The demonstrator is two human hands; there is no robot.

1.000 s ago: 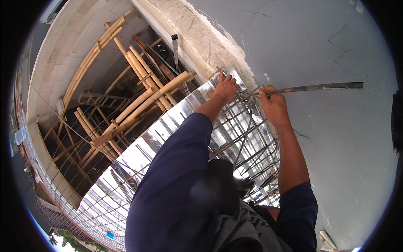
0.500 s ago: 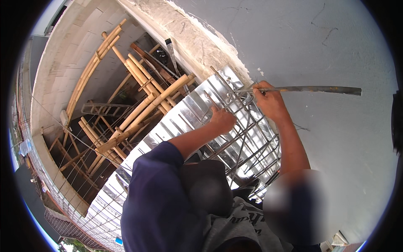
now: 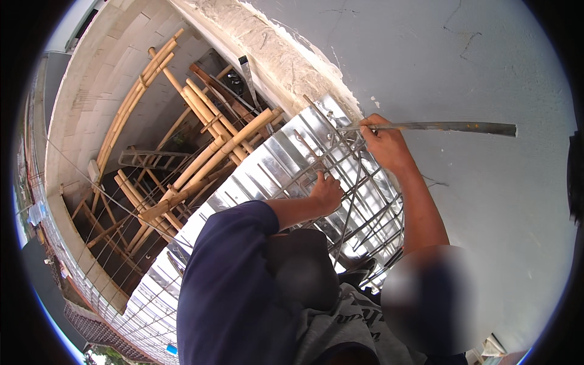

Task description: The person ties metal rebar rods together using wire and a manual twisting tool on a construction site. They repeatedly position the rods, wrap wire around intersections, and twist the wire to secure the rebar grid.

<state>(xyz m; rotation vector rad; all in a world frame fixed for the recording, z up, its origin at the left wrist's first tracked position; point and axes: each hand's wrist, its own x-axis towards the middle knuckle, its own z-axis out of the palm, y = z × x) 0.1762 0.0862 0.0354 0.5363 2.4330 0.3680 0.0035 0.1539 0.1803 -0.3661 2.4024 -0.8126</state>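
Note:
My right hand (image 3: 384,145) is closed around a long dark metal bar (image 3: 459,126) with rust-coloured spots. The bar points right across the grey wall, and its thin left end lies among the reinforcing bars at the wall's edge. My left hand (image 3: 328,192) is lower and further left, fingers curled over a steel rebar (image 3: 356,199) of the grid; its exact grip is partly hidden by the hand itself. The rebar grid lies above shiny corrugated metal decking (image 3: 267,176). A short rusty rod end (image 3: 302,141) stands up near the left hand.
A grey plastered wall (image 3: 486,201) rises at the right, with a rough broken edge (image 3: 292,58). Left of the decking is a deep opening with bamboo scaffolding (image 3: 213,152), a ladder (image 3: 152,159) and a pale block wall (image 3: 91,115). A wire crosses the opening.
My left hand has drawn back toward me and slightly right along the grid, its extended finger now curled in. My right hand keeps the metal bar, nearly unmoved; the whole view has shifted slightly.

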